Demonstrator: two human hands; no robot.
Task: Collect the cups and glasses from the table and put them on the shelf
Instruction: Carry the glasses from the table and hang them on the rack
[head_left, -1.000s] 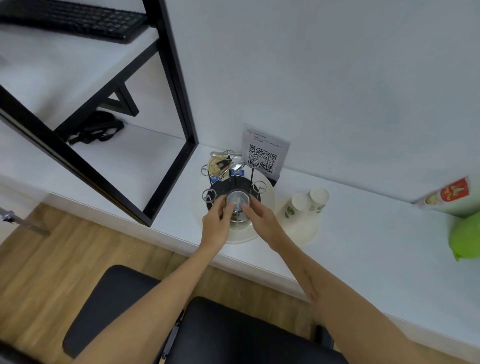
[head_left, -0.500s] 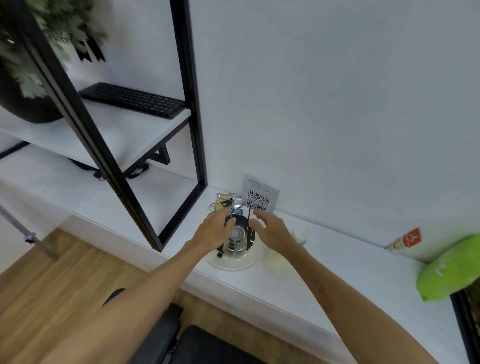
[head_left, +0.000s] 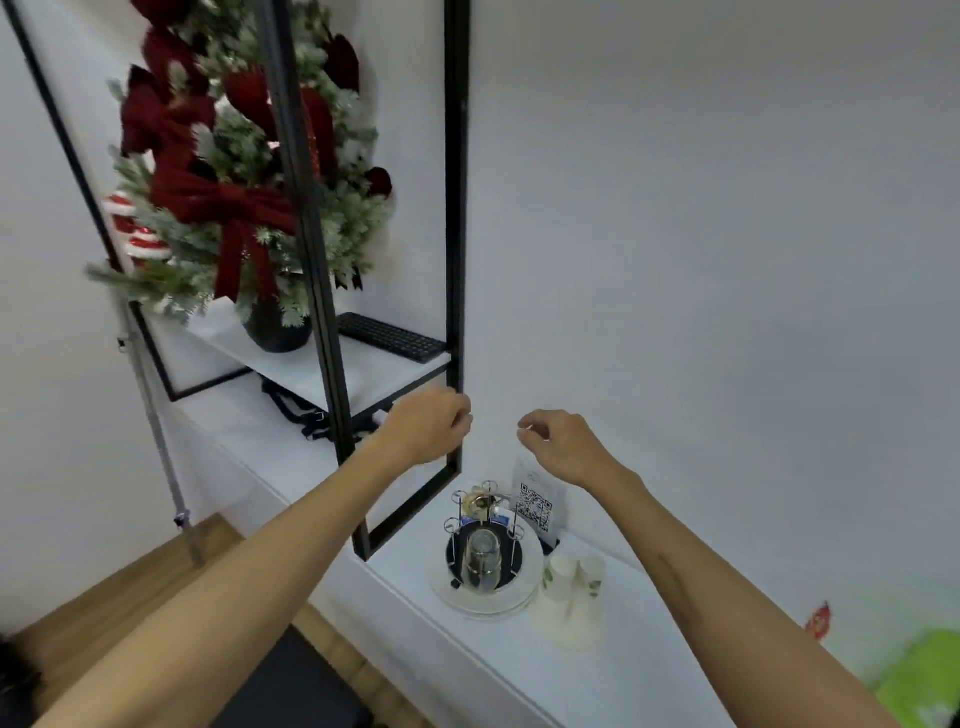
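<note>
Up high at ten o'clock, a shelf (head_left: 363, 374) holds a keyboard (head_left: 390, 338). Both the left hand (head_left: 426, 427) and right hand (head_left: 561, 444) hang loosely curled, holding nothing. Low at six o'clock, a glass (head_left: 482, 562) stands on its rack (head_left: 453, 545); two paper cups (head_left: 574, 590) sit just beside it on the worktop (head_left: 649, 670).

What you can't make out from here

Your fingertips curl away behind both the left hand (head_left: 427, 423) and the right hand (head_left: 563, 441), so you can't tell whether either pinches anything; the green bag (head_left: 924, 680) is cut by the right edge, the QR card (head_left: 535, 506) print is too small to read, and the red wrapper (head_left: 819, 621) is a blur
</note>
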